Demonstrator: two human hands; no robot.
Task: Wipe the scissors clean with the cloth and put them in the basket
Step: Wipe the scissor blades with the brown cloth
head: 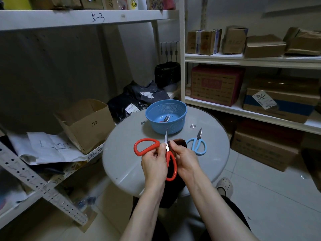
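Note:
Red-handled scissors (146, 146) are spread wide open above the round grey table (125, 153). My left hand (153, 164) grips them near the pivot, one blade pointing up toward the basket. My right hand (185, 160) holds a dark brown cloth (180, 142) against the blade by the pivot. A blue perforated basket (173, 126) stands at the table's far side with another pair of scissors (165, 118) lying inside. Light blue scissors (198, 144) lie shut on the table to the right of my hands.
An open cardboard box (86, 126) sits on the low shelf at the left beside loose papers (46, 146). White shelving with cartons (217, 84) runs along the right. Black bags (137, 100) lie behind the table. A white shoe (225, 186) shows below the table edge.

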